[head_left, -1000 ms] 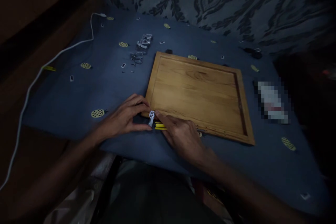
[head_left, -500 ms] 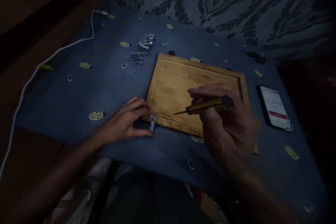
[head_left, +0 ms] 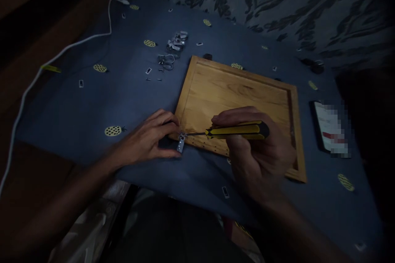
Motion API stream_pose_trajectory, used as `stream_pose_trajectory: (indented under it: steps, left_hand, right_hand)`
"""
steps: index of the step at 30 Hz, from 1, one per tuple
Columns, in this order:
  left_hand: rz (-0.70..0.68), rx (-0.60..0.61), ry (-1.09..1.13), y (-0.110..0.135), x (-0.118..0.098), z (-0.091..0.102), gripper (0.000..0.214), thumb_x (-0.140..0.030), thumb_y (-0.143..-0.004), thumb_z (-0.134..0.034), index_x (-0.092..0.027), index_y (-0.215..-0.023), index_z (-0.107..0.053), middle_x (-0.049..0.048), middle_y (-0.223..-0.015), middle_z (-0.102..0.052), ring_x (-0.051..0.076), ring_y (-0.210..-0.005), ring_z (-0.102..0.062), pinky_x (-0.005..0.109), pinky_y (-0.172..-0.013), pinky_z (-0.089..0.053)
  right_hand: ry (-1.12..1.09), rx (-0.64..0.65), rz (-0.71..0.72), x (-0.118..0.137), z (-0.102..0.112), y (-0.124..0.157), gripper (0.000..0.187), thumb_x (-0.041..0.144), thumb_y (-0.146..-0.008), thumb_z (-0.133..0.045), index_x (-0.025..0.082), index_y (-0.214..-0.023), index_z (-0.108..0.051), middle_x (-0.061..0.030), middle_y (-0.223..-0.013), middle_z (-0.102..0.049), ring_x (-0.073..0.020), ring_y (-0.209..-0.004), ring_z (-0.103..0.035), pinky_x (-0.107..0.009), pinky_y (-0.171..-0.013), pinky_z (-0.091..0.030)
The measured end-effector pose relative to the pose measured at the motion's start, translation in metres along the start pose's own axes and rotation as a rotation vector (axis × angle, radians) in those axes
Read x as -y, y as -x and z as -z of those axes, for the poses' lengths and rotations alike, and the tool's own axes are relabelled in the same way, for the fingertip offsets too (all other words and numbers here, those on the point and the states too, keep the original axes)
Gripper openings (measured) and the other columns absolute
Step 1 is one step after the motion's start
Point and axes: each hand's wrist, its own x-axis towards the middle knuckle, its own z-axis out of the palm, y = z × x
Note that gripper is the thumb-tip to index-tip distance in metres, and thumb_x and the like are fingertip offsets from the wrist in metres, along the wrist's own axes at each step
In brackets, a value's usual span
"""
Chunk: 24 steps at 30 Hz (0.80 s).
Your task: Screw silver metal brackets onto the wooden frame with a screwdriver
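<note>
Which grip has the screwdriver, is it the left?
No, the right grip holds the yellow-and-black screwdriver, while the left grip is at a small metal fitting.

Home setting suggested by blue pineapple-print cloth [head_left: 129, 94], grey leaf-scroll-patterned backdrop [head_left: 277, 4], long white cable [head_left: 71, 45] laid along left.

Blue pineapple-print tabletop [head_left: 123, 98] | framed wooden board [head_left: 236, 96] | phone [head_left: 328, 129] | white cable [head_left: 71, 44] | metal parts [head_left: 177, 42] | screws [head_left: 148, 79]
</note>
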Motion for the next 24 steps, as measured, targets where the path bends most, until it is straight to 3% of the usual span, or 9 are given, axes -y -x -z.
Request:
stream_pose_trajectory:
  steps: [18, 24]
  left_hand:
    - [0.012, 0.006, 0.012, 0.0, -0.001, 0.001, 0.037, -0.042, -0.091, -0.081, -0.017, -0.114, -0.068, 0.0077, -0.118, -0.064, 0.024, -0.111, -0.058, 0.036, -0.097, -0.052]
    - [0.014, -0.001, 0.012, -0.001, -0.001, 0.0, 0.039, -0.044, -0.092, -0.08, -0.017, -0.118, -0.069, 0.0074, -0.115, -0.065, 0.025, -0.11, -0.058, 0.037, -0.096, -0.053]
  right_hand:
    - [-0.057, 0.067, -0.042, -0.001, -0.004, -0.003, 0.01, 0.032, -0.101, -0.066, 0.026, -0.105, -0.072, -0.0034, -0.095, -0.074, -0.0212, -0.093, -0.07, -0.036, -0.081, -0.056]
    - [-0.017, 0.117, -0.083, 0.01, -0.003, -0.014, 0.006, 0.03, -0.094, -0.076, 0.025, -0.093, -0.072, -0.001, -0.086, -0.076, -0.0185, -0.081, -0.072, -0.032, -0.07, -0.056]
